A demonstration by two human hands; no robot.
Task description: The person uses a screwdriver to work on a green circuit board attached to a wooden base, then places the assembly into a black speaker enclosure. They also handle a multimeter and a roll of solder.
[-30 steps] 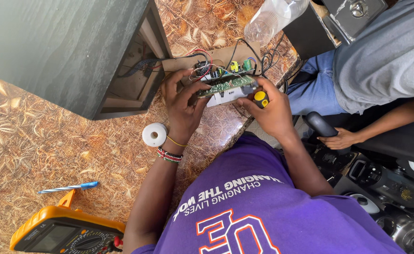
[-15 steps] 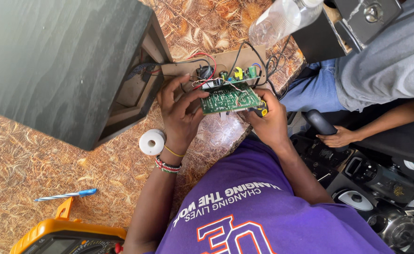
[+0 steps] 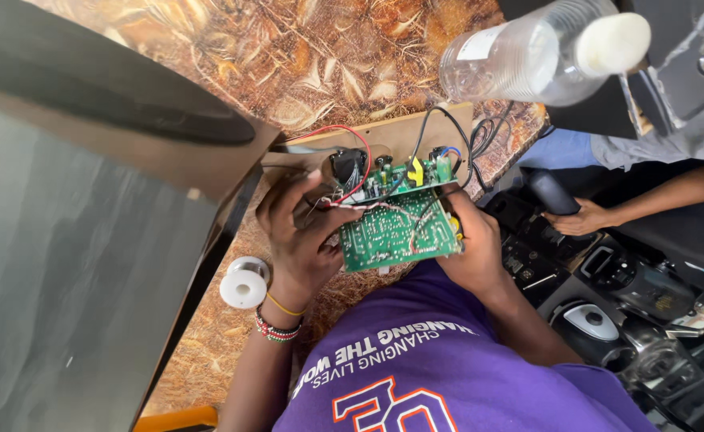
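A green circuit board [image 3: 396,236] is held between both hands, its soldered underside facing me. My left hand [image 3: 300,240], with beaded and yellow bands at the wrist, grips the board's left edge near the red and white wires [image 3: 344,172]. My right hand [image 3: 472,248] grips the right edge, and a bit of a yellow-handled tool [image 3: 456,228] shows against its fingers. Black wires run from the board's far end over a thin wooden panel [image 3: 392,132] that lies on the patterned brown tabletop [image 3: 304,56].
A large dark flat screen [image 3: 72,240] leans at the left. A white solder spool [image 3: 244,284] lies by my left wrist. A clear plastic bottle [image 3: 536,52] stands top right. Another person's hand [image 3: 580,218] rests among dark audio devices [image 3: 648,320]. An orange meter edge [image 3: 176,418] shows at the bottom.
The board has been lifted and turned so its green soldered side faces me. The view has come closer, and both hands have kept hold of the board.
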